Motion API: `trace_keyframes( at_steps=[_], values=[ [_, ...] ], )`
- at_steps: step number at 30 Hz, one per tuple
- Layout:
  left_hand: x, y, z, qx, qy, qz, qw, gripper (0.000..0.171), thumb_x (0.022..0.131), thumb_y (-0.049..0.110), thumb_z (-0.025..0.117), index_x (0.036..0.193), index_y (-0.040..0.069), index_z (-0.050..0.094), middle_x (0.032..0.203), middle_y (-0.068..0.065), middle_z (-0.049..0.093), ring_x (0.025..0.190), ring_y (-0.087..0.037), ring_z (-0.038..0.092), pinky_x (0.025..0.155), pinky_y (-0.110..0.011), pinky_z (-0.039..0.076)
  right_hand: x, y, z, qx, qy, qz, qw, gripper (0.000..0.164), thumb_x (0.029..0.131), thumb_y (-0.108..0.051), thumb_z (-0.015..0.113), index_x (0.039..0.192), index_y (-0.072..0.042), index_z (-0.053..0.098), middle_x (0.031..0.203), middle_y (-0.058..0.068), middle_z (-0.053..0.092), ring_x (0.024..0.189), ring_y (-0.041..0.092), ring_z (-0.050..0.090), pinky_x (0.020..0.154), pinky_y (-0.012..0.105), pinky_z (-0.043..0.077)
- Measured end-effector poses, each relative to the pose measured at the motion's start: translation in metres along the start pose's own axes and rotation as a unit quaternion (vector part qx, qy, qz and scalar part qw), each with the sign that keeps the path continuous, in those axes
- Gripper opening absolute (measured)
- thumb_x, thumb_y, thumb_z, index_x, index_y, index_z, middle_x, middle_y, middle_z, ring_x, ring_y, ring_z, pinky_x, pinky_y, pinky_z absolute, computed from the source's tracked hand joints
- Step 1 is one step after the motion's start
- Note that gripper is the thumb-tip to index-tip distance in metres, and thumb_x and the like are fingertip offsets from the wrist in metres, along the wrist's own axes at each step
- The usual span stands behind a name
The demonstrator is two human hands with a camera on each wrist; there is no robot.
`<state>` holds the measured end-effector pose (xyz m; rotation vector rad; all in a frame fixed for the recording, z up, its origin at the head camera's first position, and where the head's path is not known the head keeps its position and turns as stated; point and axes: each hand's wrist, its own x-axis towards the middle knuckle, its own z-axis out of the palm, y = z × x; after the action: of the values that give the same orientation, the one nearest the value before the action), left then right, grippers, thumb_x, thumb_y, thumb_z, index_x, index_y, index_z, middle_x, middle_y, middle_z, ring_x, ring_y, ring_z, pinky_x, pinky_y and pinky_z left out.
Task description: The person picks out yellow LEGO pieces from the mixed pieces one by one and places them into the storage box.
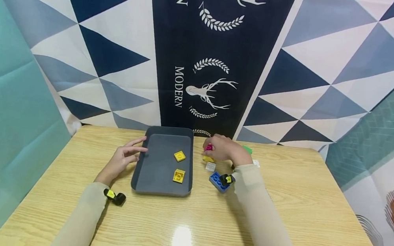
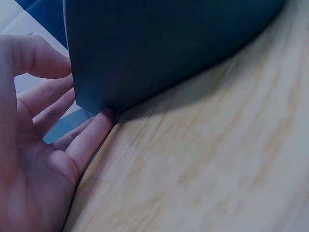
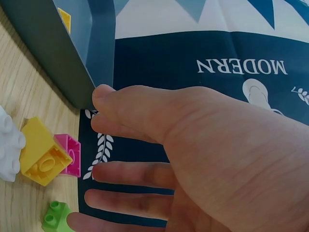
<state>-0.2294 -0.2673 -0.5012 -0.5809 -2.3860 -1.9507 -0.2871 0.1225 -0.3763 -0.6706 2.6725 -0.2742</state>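
My left hand rests against the left side of a grey tray, fingers extended. Its thumb and fingertips meet the outer wall of the tray in the left wrist view. Inside the tray lie two yellow bricks, the upper brick and the lower brick. To the tray's right, my right hand hovers over loose bricks with its fingers stretched out and nothing seen between them. Nearest to it are a pink brick and a yellow brick. A green brick sits by its little finger.
A white brick and a blue brick lie nearer on the wooden table. The right wrist partly covers the blue one. Another white piece is right of that arm. A patterned cloth hangs along the table's back edge.
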Motion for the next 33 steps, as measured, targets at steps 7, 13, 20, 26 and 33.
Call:
trace_keyframes(
  at_steps=[7,13,20,26,33],
  values=[
    [0.000,-0.001,0.001,0.004,0.002,0.004,1.0000,0.039,0.102,-0.012,0.056,0.138,-0.019,0.068,0.180,-0.033,0.035,0.171,-0.052,0.027,0.117,-0.004,0.040,-0.002,0.000,0.008,0.001,0.030,-0.005,1.000,0.039,0.110,-0.031,0.071,0.145,-0.016,0.075,0.147,0.018,0.060,0.130,0.036,0.059,0.119,0.058,0.056],
    [-0.001,-0.002,0.001,0.005,0.004,0.008,0.9999,0.039,0.101,-0.013,0.056,0.137,-0.019,0.069,0.179,-0.033,0.036,0.170,-0.053,0.027,0.117,-0.004,0.040,-0.003,0.001,0.018,0.021,0.060,-0.016,0.998,0.038,0.109,-0.027,0.073,0.145,-0.015,0.076,0.153,0.019,0.057,0.139,0.039,0.055,0.125,0.060,0.051],
    [-0.001,-0.002,0.001,0.005,0.004,0.008,0.9999,0.039,0.101,-0.013,0.056,0.137,-0.020,0.069,0.179,-0.034,0.035,0.170,-0.053,0.027,0.117,-0.004,0.040,0.000,0.002,0.027,0.034,0.081,-0.018,0.996,0.036,0.109,-0.024,0.074,0.144,-0.017,0.076,0.162,0.019,0.053,0.147,0.040,0.050,0.129,0.061,0.048],
    [-0.001,-0.002,0.000,0.006,0.003,0.004,1.0000,0.039,0.102,-0.013,0.056,0.138,-0.020,0.068,0.180,-0.034,0.035,0.170,-0.053,0.027,0.117,-0.004,0.040,0.001,0.002,0.034,0.041,0.083,-0.016,0.996,0.033,0.109,-0.024,0.073,0.141,-0.017,0.078,0.159,0.018,0.054,0.142,0.038,0.052,0.125,0.059,0.051],
    [0.000,-0.002,-0.001,0.008,0.002,0.002,1.0000,0.039,0.102,-0.012,0.056,0.138,-0.019,0.069,0.180,-0.032,0.035,0.171,-0.052,0.027,0.116,-0.004,0.040,-0.003,0.002,0.038,0.064,0.083,-0.013,0.994,0.029,0.108,-0.023,0.076,0.137,-0.019,0.079,0.147,0.011,0.056,0.134,0.032,0.055,0.120,0.056,0.054]
  ],
)
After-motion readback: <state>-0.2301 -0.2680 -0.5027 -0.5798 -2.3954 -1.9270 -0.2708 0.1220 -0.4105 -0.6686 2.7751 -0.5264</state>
